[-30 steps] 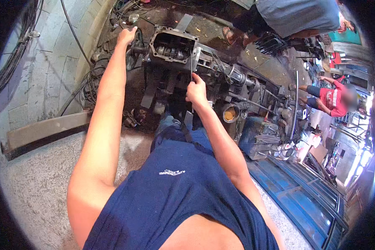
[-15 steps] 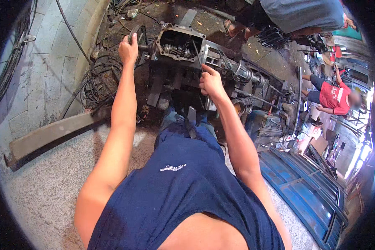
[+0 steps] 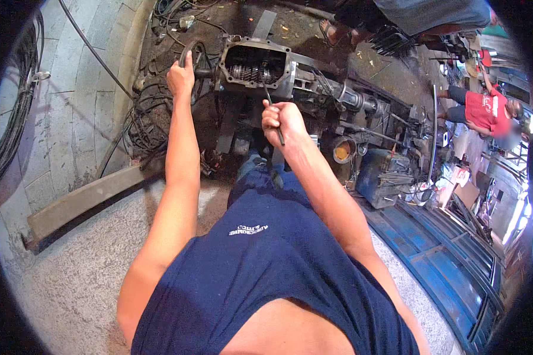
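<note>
Rod (image 3: pixel 267 94) in right fingers (image 3: pixel 271 118), near gearbox (image 3: pixel 243 88)

I see an open gearbox housing (image 3: pixel 223 68), toothed gears (image 3: pixel 249 73) showing inside, a dark wheel (image 3: pixel 190 49) at its left, a slim rod (image 3: pixel 267 94) slanting by its rim.

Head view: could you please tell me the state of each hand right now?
Left hand: closed on a wheel rim.
Right hand: closed around a thin rod.

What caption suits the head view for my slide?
Left grip at a dark wheel, right grip around a thin rod, by an open gear housing.
</note>
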Action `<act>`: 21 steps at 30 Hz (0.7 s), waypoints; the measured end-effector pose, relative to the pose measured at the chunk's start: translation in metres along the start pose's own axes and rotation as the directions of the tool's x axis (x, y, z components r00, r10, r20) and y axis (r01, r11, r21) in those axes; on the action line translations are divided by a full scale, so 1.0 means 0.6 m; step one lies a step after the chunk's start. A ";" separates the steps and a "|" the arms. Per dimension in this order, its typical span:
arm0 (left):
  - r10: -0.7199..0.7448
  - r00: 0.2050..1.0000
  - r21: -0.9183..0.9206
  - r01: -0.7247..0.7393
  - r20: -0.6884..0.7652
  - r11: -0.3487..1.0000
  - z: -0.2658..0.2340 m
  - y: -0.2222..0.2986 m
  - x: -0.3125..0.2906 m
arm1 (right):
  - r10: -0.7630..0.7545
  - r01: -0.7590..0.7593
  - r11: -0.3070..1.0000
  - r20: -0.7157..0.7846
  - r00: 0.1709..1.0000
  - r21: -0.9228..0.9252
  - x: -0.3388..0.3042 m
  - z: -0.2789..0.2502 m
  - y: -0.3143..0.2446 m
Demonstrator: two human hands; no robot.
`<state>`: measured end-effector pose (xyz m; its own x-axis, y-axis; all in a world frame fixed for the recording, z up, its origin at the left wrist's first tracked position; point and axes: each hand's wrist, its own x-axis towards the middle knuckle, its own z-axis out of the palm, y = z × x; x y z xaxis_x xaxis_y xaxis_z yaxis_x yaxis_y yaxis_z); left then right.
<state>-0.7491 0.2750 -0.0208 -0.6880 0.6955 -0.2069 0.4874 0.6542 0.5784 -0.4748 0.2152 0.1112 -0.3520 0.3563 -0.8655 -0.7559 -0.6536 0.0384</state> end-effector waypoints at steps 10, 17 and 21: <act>0.071 0.996 0.004 -0.071 -0.062 0.997 0.001 0.030 0.006 | -0.089 0.093 0.993 -0.054 0.995 0.076 0.032 0.031 0.017; -0.182 0.983 0.423 0.171 -0.015 0.890 0.051 0.078 0.149 | 0.147 -0.089 0.956 0.195 0.970 -0.279 -0.023 -0.002 -0.001; 0.662 0.601 0.217 -0.645 -0.448 0.732 0.025 0.173 -0.017 | -0.091 0.252 0.706 0.268 0.959 -0.662 -0.180 -0.130 -0.132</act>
<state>-0.6835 0.3406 0.0294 -0.3311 0.7180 0.6122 0.9179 0.0946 0.3855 -0.3337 0.1765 0.1624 -0.4170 0.5798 -0.7000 -0.2565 -0.8139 -0.5214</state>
